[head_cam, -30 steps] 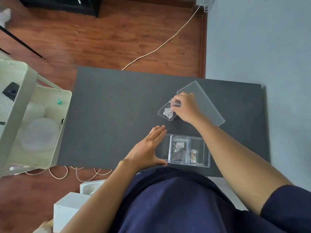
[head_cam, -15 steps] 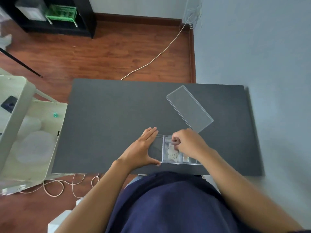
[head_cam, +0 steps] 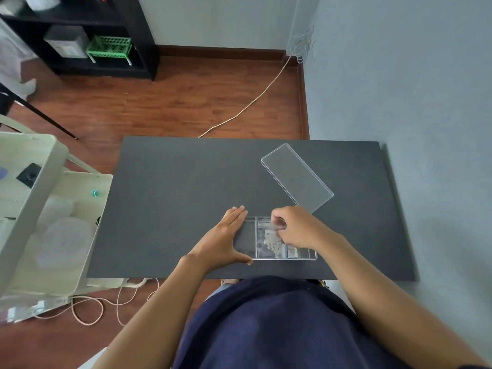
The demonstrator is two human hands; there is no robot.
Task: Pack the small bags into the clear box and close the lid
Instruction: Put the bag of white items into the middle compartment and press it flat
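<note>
A clear compartment box (head_cam: 249,237) lies near the front edge of the dark table (head_cam: 186,187). My left hand (head_cam: 226,239) rests flat against the box's left end, fingers together and thumb along its front wall. My right hand (head_cam: 295,229) is over the box's middle compartment, fingers pinched on the top of a small clear bag (head_cam: 271,243) of white beads that lies in that compartment. Another small bag (head_cam: 292,252) shows in the compartment to the right, partly hidden by my hand. The clear lid (head_cam: 296,177) lies flat and apart, behind the box.
A pale green cart (head_cam: 40,209) with plastic containers stands left of the table. A wall runs along the table's right side. A cord crosses the wooden floor beyond the table, and a black shelf stands at the back left.
My right hand carried the bead bag from beside the lid down into the box's middle compartment. The left hand stayed at the box's left end. The camera tilted upward.
</note>
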